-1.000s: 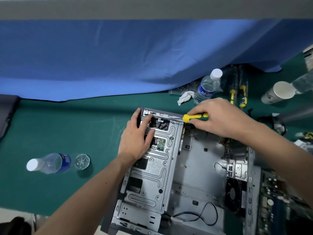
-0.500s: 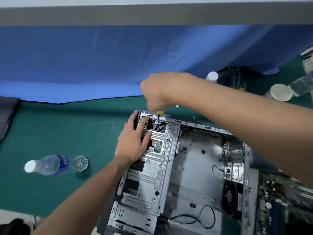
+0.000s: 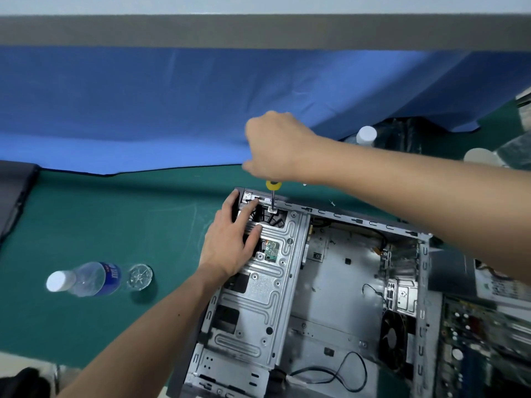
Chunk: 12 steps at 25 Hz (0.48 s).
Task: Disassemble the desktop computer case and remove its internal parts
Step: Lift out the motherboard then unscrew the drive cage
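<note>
Head view: we see the computer case (image 3: 330, 282) lying open on the green mat (image 3: 100, 225), from centre toward 5 o'clock. The right hand (image 3: 275, 147), at 12 o'clock of the case, has its fingers curled round the yellow-handled screwdriver (image 3: 273, 193), held upright with its tip on a screw at the drive cage (image 3: 258, 288) top edge. The left hand (image 3: 230, 248) rests flat, fingers extended, on the cage's upper corner. At 9 o'clock lies a water bottle (image 3: 86, 278); its blue label is unreadable.
</note>
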Available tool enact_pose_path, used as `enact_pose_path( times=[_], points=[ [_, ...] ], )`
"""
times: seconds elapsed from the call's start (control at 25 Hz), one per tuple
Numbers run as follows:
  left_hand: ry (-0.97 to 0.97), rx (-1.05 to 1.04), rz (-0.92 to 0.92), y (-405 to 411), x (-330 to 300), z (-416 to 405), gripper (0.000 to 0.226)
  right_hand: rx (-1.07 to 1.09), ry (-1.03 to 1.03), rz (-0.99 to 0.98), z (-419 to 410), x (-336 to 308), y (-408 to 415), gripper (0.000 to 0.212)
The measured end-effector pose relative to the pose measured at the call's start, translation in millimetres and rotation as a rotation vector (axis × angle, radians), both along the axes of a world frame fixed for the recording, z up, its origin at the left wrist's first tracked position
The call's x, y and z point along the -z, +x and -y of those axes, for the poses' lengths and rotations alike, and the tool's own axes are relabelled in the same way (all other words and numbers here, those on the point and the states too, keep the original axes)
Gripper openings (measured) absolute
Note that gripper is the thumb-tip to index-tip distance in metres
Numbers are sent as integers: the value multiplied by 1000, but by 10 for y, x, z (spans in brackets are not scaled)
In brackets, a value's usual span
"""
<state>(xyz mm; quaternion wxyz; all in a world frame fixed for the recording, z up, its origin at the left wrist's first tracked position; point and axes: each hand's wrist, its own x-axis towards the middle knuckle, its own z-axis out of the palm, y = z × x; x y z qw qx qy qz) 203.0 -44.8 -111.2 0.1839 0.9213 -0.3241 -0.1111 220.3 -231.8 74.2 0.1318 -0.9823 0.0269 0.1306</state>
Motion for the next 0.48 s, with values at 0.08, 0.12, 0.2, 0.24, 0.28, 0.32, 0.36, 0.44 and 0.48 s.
enact_pose_path(
  times=[0.08, 0.12, 0.2, 0.24, 0.28, 0.32, 0.36, 0.44, 0.48],
  points=[
    [-6, -4, -4, 3, 0, -1, 50, 179, 139, 55, 21, 56, -34, 35],
    [-8, -7, -5, -2, -4, -4, 50, 199, 163, 65, 0, 80, -61, 35],
    [-8, 0, -6, -7, -13, 2, 50, 131, 71, 109, -46, 115, -116, 34],
    [-7, 2, -5, -5, -15, 3, 50, 84, -24, 129, -48, 120, -125, 36],
    [-6, -3, -4, -2, -16, 2, 50, 45, -114, 133, -38, 114, -125, 36],
    [-5, -9, -4, -1, -17, 1, 50, -7, -174, 127, -19, 91, -117, 36],
    [-4, -13, -6, -4, -18, 2, 50, -76, -221, 99, -1, 60, -111, 35],
    [-6, -8, -5, -6, -15, 0, 50, -315, -288, 97, 23, 7, -76, 31],
    [-5, -7, -4, -3, -12, -2, 50, -454, -264, 108, 47, -18, -64, 26]
  ],
)
